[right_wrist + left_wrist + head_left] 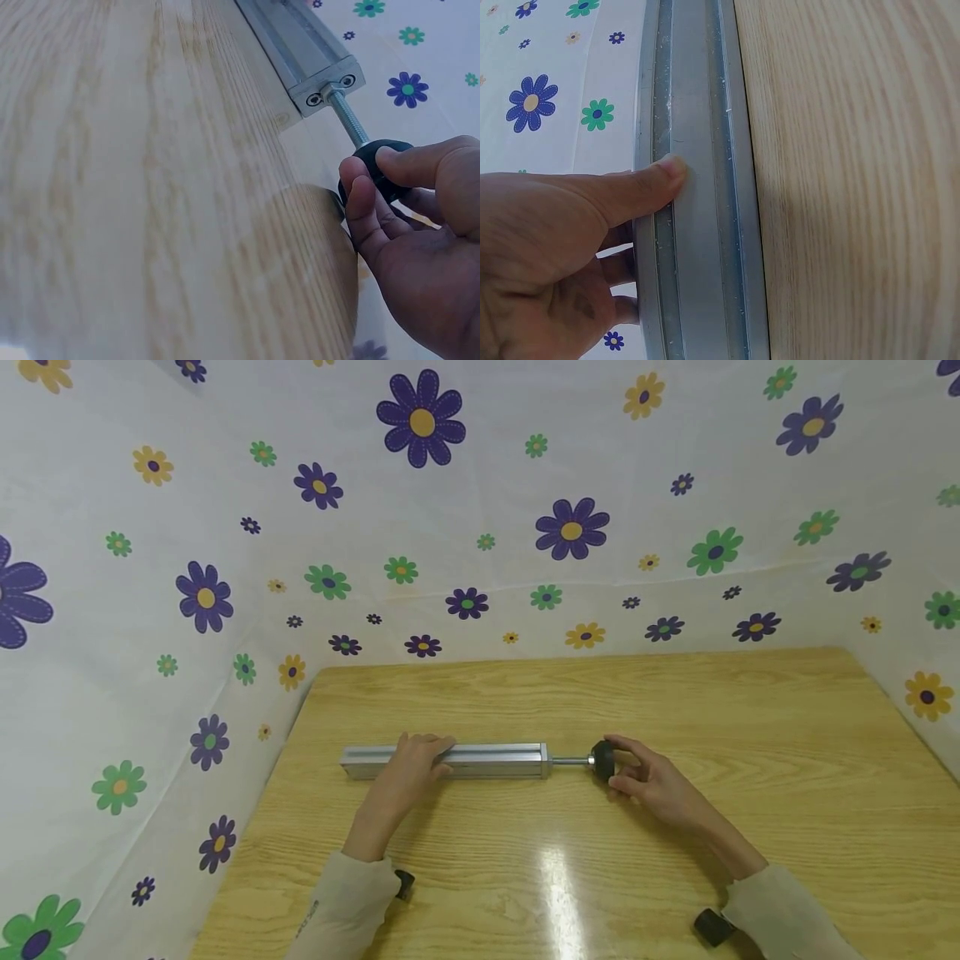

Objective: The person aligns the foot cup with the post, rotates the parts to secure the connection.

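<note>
A grooved aluminium profile lies lengthwise on the wooden table. My left hand grips it left of its middle, with the thumb on the near face in the left wrist view. From the profile's right end plate, fixed with two screws, a threaded rod sticks out to the right. On the rod's end sits a round black levelling foot with a nut beside it. My right hand pinches this foot between thumb and fingers; the right wrist view shows the fingertips curled round its edge.
The wooden table carries a bright light reflection near its front. White cloth with printed flowers hangs behind it and along both sides. Black camera mounts stick out from the beige sleeves.
</note>
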A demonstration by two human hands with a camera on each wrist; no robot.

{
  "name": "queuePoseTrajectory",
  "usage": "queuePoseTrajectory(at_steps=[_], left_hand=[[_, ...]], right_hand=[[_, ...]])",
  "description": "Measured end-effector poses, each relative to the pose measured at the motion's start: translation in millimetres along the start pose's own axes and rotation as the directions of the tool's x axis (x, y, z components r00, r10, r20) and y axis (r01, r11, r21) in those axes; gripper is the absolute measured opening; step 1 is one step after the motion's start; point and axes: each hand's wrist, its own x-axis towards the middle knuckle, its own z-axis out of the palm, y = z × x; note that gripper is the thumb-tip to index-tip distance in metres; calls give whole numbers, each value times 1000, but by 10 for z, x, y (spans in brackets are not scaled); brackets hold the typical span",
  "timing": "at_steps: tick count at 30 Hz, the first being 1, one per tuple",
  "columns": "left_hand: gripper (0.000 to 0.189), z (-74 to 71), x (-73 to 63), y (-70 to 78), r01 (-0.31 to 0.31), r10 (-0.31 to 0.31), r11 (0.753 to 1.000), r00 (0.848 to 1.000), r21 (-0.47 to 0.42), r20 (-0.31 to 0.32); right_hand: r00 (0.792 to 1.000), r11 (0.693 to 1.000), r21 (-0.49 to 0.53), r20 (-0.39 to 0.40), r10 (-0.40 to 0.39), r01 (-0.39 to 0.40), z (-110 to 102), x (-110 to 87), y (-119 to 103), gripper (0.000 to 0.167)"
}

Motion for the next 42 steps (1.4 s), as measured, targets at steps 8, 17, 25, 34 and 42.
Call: queuePoseTrajectory(at_steps=[8, 17, 25, 34, 42], left_hand=[[44, -14, -6, 4, -8, 8, 1000, 1000, 0, -3], [44, 14, -8, -12, -10, 10, 1000, 1000, -6, -7], [44, 10, -6, -12, -9, 9, 1000, 1000, -16, -11], [43, 13, -20, -18, 0, 0, 1000, 1000, 1, -14], [41, 28, -30, -24, -12, 12, 1000, 999, -1, -36]], right_hand=[[1000, 999, 39, -20, -1, 2, 6, 17, 33, 57], [1000, 999, 44, -2, -25, 25, 10, -7, 30, 53], [1000, 999, 18, -8, -27, 28, 24, -7, 43, 59], [999, 997, 70, -7, -41, 41, 40, 21, 60, 56], [999, 996, 75, 11, -43, 42, 21, 15, 59, 53]])
